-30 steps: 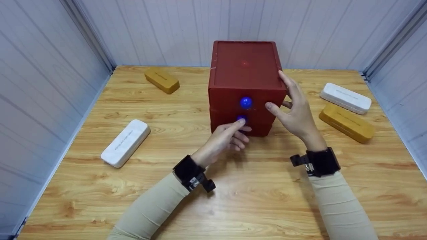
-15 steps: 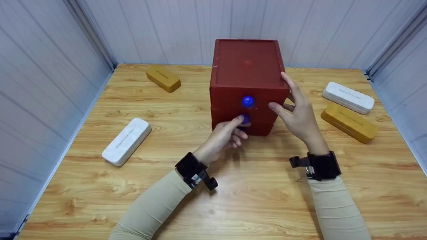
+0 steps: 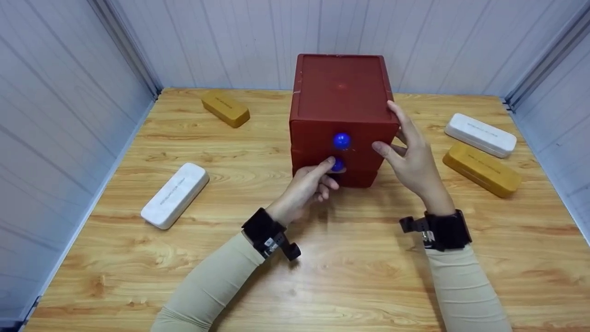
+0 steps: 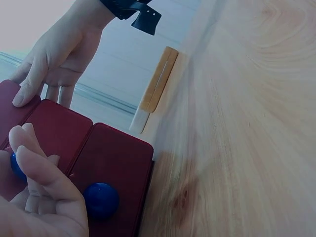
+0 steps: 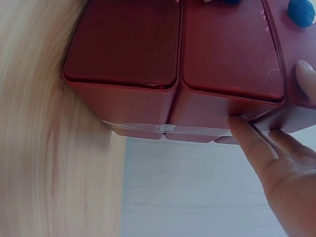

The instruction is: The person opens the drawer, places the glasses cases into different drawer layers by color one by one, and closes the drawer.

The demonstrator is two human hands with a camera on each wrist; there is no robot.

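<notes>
A red box of three stacked drawers (image 3: 343, 87) with round blue knobs stands on the wooden table, its drawer fronts facing me. My left hand (image 3: 306, 186) pinches the middle drawer's knob (image 3: 338, 164), thumb at its left and a finger just under it. That drawer front looks level with the others. Above it the top knob (image 3: 341, 140) shows untouched; the bottom knob (image 4: 101, 200) appears in the left wrist view. My right hand (image 3: 411, 159) rests on the box's right side with fairly straight fingers (image 5: 253, 148) and its thumb on the top drawer's front.
On the right lie a white case (image 3: 480, 134) and a mustard-yellow case (image 3: 481, 169) side by side. Another yellow case (image 3: 225, 109) is at the back left, another white case (image 3: 175, 196) nearer on the left. Panelled walls (image 3: 239, 46) bound the table behind and at both sides.
The left thumb has shifted slightly left, from over the middle knob to its left side, exposing more of it. The right hand keeps its place on the box. The view has shifted slightly.
</notes>
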